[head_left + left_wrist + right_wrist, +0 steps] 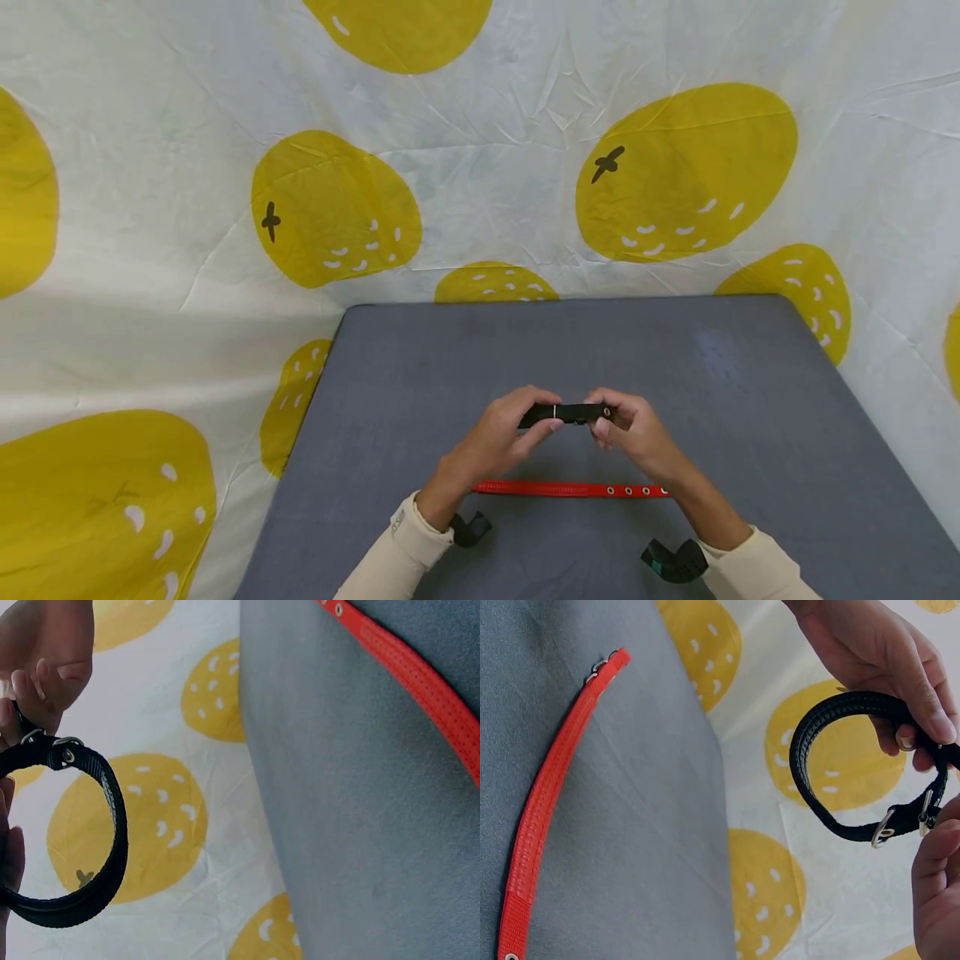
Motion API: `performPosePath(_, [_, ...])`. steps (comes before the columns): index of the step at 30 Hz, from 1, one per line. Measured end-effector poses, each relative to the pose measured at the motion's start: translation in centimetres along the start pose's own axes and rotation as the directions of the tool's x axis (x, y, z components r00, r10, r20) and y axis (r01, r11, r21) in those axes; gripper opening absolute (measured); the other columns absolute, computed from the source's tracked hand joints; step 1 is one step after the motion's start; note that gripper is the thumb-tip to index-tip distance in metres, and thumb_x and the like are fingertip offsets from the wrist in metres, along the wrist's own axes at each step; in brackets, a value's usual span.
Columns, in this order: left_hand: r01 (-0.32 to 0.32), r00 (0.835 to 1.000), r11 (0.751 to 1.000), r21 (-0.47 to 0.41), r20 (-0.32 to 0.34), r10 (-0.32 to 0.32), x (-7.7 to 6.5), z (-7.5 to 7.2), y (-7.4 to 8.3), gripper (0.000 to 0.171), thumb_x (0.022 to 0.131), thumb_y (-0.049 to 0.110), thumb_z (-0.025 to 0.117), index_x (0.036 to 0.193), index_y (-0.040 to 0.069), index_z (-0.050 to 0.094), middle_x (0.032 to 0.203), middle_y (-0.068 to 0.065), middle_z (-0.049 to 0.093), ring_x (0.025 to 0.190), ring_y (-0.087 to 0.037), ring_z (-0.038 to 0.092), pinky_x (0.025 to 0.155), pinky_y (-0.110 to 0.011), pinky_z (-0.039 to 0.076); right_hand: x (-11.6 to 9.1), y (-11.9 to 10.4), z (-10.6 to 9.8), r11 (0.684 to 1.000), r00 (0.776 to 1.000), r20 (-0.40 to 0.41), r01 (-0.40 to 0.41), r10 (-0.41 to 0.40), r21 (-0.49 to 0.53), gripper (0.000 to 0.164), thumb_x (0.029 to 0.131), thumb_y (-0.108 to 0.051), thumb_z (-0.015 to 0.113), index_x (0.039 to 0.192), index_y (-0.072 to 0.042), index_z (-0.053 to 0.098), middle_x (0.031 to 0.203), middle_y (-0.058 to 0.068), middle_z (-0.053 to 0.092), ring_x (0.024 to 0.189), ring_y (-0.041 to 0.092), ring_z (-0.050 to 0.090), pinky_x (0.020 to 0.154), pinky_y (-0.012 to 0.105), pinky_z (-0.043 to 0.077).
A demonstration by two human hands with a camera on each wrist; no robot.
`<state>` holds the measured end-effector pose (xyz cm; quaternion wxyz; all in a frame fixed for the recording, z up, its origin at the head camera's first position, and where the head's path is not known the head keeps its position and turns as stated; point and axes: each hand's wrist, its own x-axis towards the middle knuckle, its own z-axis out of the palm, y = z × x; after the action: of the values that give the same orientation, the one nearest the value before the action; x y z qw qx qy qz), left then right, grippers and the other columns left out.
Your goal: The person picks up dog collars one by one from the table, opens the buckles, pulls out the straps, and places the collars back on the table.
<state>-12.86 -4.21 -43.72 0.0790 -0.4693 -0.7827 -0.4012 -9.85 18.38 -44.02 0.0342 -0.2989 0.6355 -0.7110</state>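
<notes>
A black collar (577,413), bent into a loop, is held up over the table between both hands. My left hand (504,429) pinches the band on the left, its thumb along the near side. Fingers of my right hand (633,425) grip the other end, by an eyelet. In the right wrist view the collar shows a metal buckle (926,814) right at the right fingertips and a D-ring (883,829) beside it. Below the hands, a red collar (555,488) lies stretched out, with metal eyelets at its right end.
The grey table (420,350) reaches back to a hanging white cloth (495,192) printed with yellow fruit. Black wrist devices (675,560) sit at both cuffs. The red collar's ringed end (604,667) shows in the right wrist view.
</notes>
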Motion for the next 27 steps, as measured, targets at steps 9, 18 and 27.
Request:
performPosePath(9, [0.047,0.999,0.998,-0.038,-0.009,-0.047,-0.1,-0.2,0.2,0.027,0.092,0.019,0.062,0.117,0.011,0.056,0.102,0.002,0.058,0.073,-0.001,0.049,0.063,-0.011,0.043,0.2,0.4,0.5,0.988,0.992,-0.127,-0.016,-0.004,-0.155,0.015,0.091,0.01,0.052,0.087,-0.003,0.06,0.059,0.001,0.043,0.046,0.014,0.039,0.042,0.031,0.034])
performPosePath(18, [0.08,0.996,0.994,-0.079,-0.02,-0.081,-0.3,-0.1,0.3,0.025,0.093,0.022,0.061,0.116,0.011,0.056,0.104,0.002,0.059,0.076,-0.001,0.053,0.065,-0.012,0.046,0.3,0.4,0.9,0.99,0.989,-0.142,0.013,-0.033,-0.138,0.019,0.09,0.01,0.053,0.081,-0.007,0.056,0.058,0.001,0.039,0.043,0.012,0.034,0.038,0.029,0.031])
performPosePath(27, [0.094,0.995,0.993,-0.073,-0.03,-0.096,-0.3,-0.4,0.5,0.025,0.093,0.02,0.061,0.116,0.01,0.057,0.105,0.002,0.059,0.086,-0.002,0.057,0.075,-0.015,0.049,0.8,-0.1,1.5,0.966,0.936,-0.346,-0.027,-0.066,-0.257,0.005,0.089,0.01,0.055,0.091,0.006,0.058,0.066,0.008,0.053,0.045,0.014,0.046,0.039,0.027,0.038])
